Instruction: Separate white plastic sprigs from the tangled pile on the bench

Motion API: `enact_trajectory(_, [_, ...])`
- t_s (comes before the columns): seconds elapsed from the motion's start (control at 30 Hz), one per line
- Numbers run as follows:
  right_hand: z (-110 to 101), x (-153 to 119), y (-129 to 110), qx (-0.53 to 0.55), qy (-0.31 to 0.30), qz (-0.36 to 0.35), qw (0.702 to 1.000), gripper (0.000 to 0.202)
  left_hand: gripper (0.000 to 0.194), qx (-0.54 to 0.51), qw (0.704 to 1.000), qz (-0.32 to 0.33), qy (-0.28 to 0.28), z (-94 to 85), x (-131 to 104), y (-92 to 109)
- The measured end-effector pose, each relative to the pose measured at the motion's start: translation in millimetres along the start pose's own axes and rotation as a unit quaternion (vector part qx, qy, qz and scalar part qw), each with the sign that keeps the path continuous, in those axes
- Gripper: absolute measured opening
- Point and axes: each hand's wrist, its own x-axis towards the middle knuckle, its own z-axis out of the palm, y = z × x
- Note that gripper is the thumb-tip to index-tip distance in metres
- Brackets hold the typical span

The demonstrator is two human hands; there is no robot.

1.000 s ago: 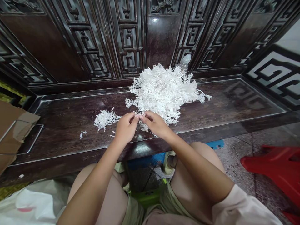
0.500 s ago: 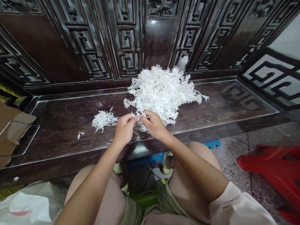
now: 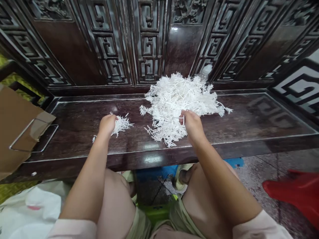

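A large heap of white, branched, twig-like pieces [image 3: 171, 96] lies in the middle of the dark wooden bench. To its left is a small pile of short white slivers [image 3: 122, 124]. My left hand [image 3: 107, 126] is at the left side of this small pile, its fingers closed together; what they hold, if anything, is hidden. At the right front of the large heap, my right hand [image 3: 193, 126] pinches a thin white twig-like piece [image 3: 183, 119] between thumb and fingers.
The dark bench seat [image 3: 74, 116] has a carved lattice back [image 3: 149, 43]. A clear bottle with a white cap [image 3: 206, 69] stands behind the heap. Cardboard [image 3: 17, 129] with a wire frame [image 3: 35, 151] is at left. A white bag [image 3: 32, 209] and a red stool [image 3: 294, 192] flank my legs.
My hands were together in front of the large heap and have moved apart. The left went left to the small pile, the right went right along the heap. The view has shifted slightly left.
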Motion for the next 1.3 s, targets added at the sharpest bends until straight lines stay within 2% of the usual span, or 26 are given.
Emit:
enact_trajectory(0.13, [18,-14,6,-0.019,-0.083,-0.003,0.996,0.025,0.008,0.037,0.998,-0.054,-0.024,12.7,22,-33])
enact_trajectory(0.23, [22,-18,10,-0.023,-0.106,0.010,0.994,0.025,0.014,0.046,0.996,-0.065,-0.031,15.3,26,-43])
enact_trajectory(0.37, [19,-16,11,-0.031,-0.129,0.031,0.991,0.025,0.031,0.047,0.998,-0.041,-0.017,9.7,24,-35])
enact_trajectory(0.43, [18,-15,9,-0.023,-0.139,0.033,0.989,0.025,0.034,0.041,0.998,-0.025,-0.041,10.6,16,-22])
enact_trajectory(0.5, [17,-15,6,-0.001,-0.161,0.034,0.986,0.025,0.035,0.027,0.994,-0.011,-0.106,16.3,2,-5])
enact_trajectory(0.57, [16,-15,3,0.033,-0.192,0.032,0.980,0.025,0.038,-0.001,0.971,0.008,-0.238,25.8,-17,14])
enact_trajectory(0.6, [15,-14,2,0.055,-0.208,0.032,0.976,0.024,0.042,-0.026,0.937,0.025,-0.348,31.1,-27,22])
enact_trajectory(0.63, [15,-13,1,0.076,-0.221,0.033,0.972,0.024,0.044,-0.044,0.902,0.043,-0.428,36.4,-36,30])
enact_trajectory(0.7, [13,-9,0,0.117,-0.232,0.034,0.965,0.024,0.045,-0.054,0.849,0.061,-0.522,45.7,-50,39])
enact_trajectory(0.8, [10,-1,1,0.163,-0.210,0.029,0.964,0.022,0.037,-0.026,0.825,0.059,-0.562,52.4,-56,41])
enact_trajectory(0.9, [6,7,1,0.188,-0.155,0.016,0.970,0.020,0.025,0.003,0.812,0.066,-0.580,47.1,-49,35])
enact_trajectory(1.0, [2,12,0,0.169,-0.097,0.006,0.981,0.023,0.022,-0.003,0.848,0.096,-0.521,33.6,-38,30])
enact_trajectory(1.13, [-1,13,0,0.091,-0.079,0.031,0.992,0.036,0.021,-0.104,0.922,0.091,-0.361,12.1,-19,25])
enact_trajectory(1.23, [1,10,4,0.053,-0.090,0.073,0.992,0.035,0.020,-0.234,0.955,0.069,-0.169,-10.6,-2,21])
enact_trajectory(1.3, [3,7,7,0.027,-0.094,0.096,0.991,0.028,0.020,-0.302,0.952,0.056,-0.004,-32.6,11,15])
